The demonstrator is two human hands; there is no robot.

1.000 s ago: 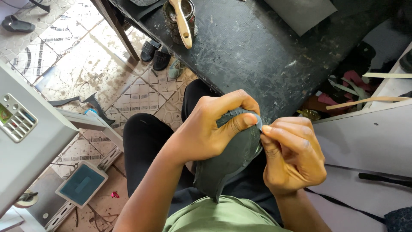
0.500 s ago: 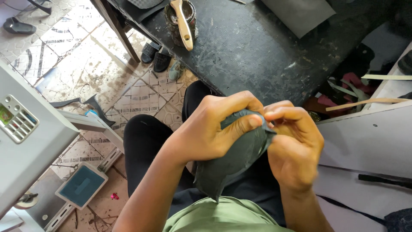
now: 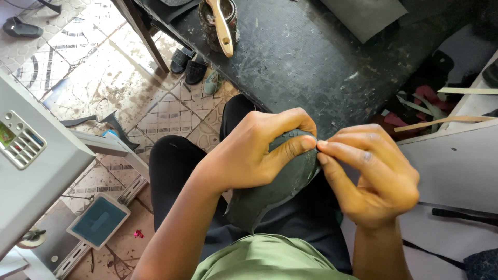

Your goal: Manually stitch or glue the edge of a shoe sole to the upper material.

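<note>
Head view: we see the left hand (image 3: pixel 249 155) wrapped over a dark grey-green shoe upper (image 3: pixel 275 186) held above the lap, its grip closed around the rounded end so the piece stays steady, while the right hand (image 3: pixel 376 179) pinches the upper's edge between thumb and fingertips, a narrow grip suited to working a thin margin. Beyond the hands, a black, scuffed worktop (image 3: pixel 311 57) carries a pot with a brush (image 3: pixel 220 21), set within reach, it seems.
</note>
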